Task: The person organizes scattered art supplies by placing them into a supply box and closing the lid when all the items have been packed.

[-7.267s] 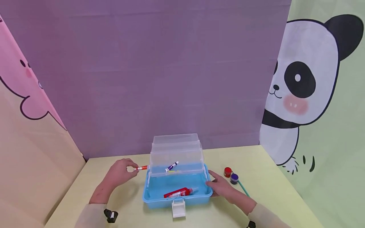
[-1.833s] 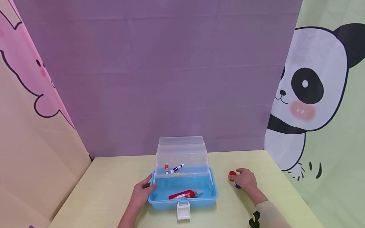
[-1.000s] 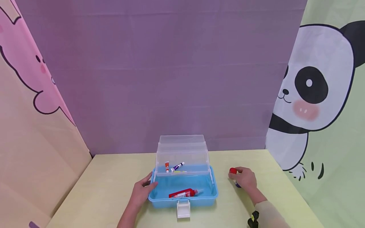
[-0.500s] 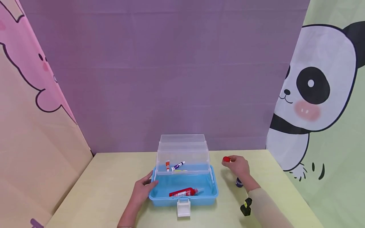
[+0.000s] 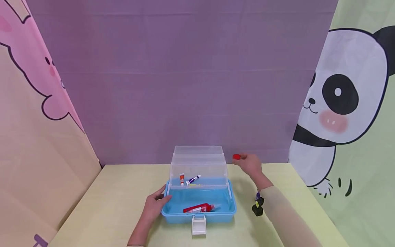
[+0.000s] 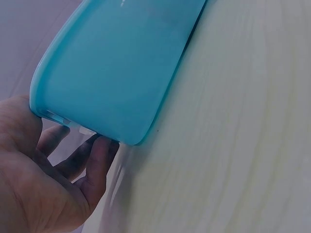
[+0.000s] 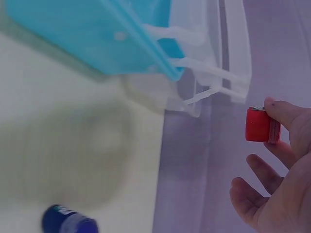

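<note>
The left hand [image 5: 153, 206] grips the open blue box [image 5: 213, 218] at its left wall, thumb over the rim, and the right hand [image 5: 250, 164] pinches a red jar [image 5: 236, 156] by its sides. A red bottle [image 5: 197, 208] lies inside the box; an orange tube [image 5: 181, 179] and a purple tube [image 5: 193, 179] show in its clear tiers [image 5: 211, 168]. The right arm [image 5: 284, 211] stretches forward, holding the jar aloft just right of those tiers. The jar looks squat and bright red
</note>
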A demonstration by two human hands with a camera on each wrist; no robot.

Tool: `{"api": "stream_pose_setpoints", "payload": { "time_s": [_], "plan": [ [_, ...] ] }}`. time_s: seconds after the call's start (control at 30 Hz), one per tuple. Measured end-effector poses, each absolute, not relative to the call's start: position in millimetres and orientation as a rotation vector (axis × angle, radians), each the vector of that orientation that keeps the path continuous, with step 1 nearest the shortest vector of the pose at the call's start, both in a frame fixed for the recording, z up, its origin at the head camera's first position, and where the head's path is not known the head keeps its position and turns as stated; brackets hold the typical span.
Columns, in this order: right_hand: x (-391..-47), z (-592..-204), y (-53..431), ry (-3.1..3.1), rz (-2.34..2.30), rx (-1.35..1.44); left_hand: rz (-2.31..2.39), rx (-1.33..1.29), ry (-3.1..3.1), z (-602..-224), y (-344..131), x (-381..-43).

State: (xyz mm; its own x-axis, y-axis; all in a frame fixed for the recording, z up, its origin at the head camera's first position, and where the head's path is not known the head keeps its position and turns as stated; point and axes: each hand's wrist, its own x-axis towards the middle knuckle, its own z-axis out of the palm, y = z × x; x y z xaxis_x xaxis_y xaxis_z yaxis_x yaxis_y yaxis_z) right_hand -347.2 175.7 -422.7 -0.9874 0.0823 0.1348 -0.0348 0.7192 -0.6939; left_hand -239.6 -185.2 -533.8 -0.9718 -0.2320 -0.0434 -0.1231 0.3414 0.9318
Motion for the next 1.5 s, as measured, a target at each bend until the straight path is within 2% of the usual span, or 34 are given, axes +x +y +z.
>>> {"api": "stream_pose_setpoints", "payload": {
  "time_s": [0.43,0.7,1.5],
  "plan": [
    [-358,-388,129,-2.788,1.143,-0.055,-1.718,0.342,-2.493,-530,-185,-237],
    [-363,-393,117,-2.8,1.201,-0.115,-1.733,0.333,-2.475,-531,-184,-236],
    [-370,-400,121,-2.85,1.24,-0.024,-1.746,0.354,-2.462,-531,-181,-236]
  ]
}}
